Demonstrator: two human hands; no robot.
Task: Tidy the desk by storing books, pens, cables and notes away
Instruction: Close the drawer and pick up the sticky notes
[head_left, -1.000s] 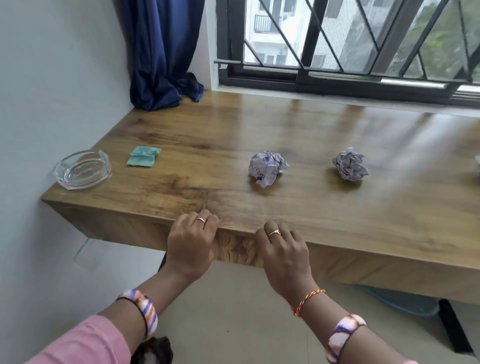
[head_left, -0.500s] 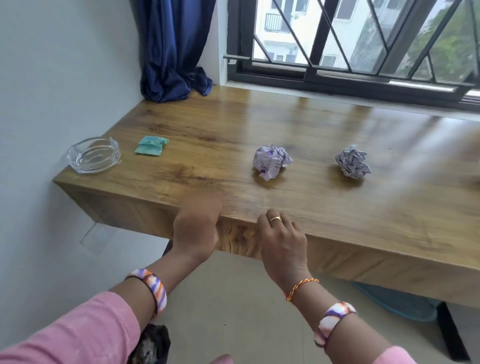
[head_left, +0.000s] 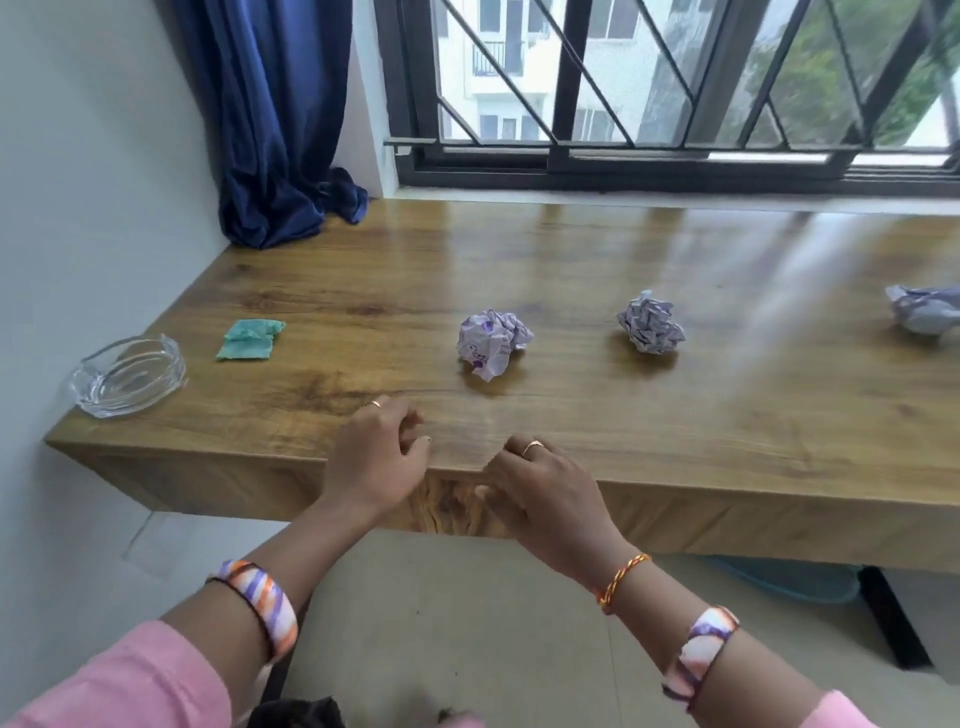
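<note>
At the far left edge of the wooden desk (head_left: 675, 441) we have the empty glass ashtray (head_left: 127, 375), and just right of it a folded teal scrap of paper (head_left: 250, 340), both lying where they were a second ago. Moving right, our left hand (head_left: 375, 457) is the news: a moment back its fingers were draped flat over the near edge, and now they have curled inward above the desktop, the thumb and forefinger narrowed almost to touching. Whether they pinch anything tiny we cannot tell; nothing shows between them. Beside it, our right hand (head_left: 540, 486) has shifted less, its fingers bent over the desk's near lip and holding nothing. The view has also swung right and upward since then.

Farther in, the crumpled purple-printed note (head_left: 492, 343) lies just beyond the left hand, untouched. Right again, a second crumpled paper ball (head_left: 650, 323) sits well apart from it, and at the far right edge a third crumpled paper (head_left: 922, 308) has come into view.

Our read: the hands are leaving the desk edge and readying a reach, likely for the nearest note. No paper is cleared yet, so the tidying has barely begun.
</note>
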